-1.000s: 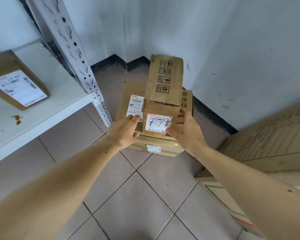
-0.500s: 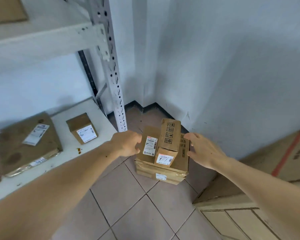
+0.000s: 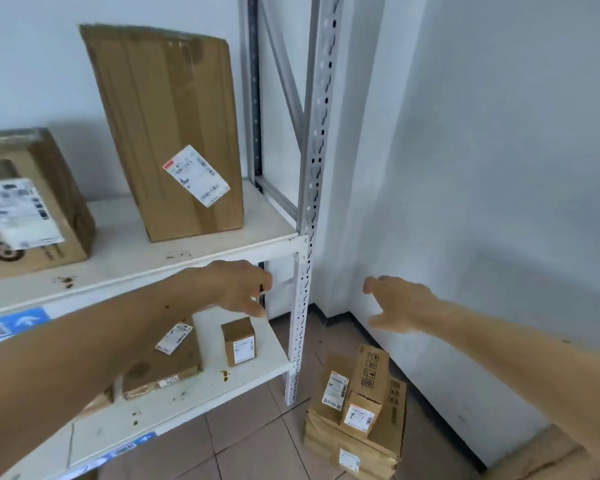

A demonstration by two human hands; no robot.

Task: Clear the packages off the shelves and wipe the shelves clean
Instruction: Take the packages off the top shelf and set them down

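Nearest the camera, both forearms are reaching forward with nothing in either hand: the left hand is hanging in front of the shelf edge with fingers loosely curled, and the right hand is hovering with fingers spread, out beyond the shelf post. Below them, a stack of boxes is sitting on the floor tiles. On the lower shelf a small box and a flat package are waiting; on the upper shelf a tall box is standing beside a labelled box. The tall box looks top-heavy and could tip if grabbed one-handed. Brown stains are dotting both shelves. The labelled box is running off the left edge, and all label print is blurring.
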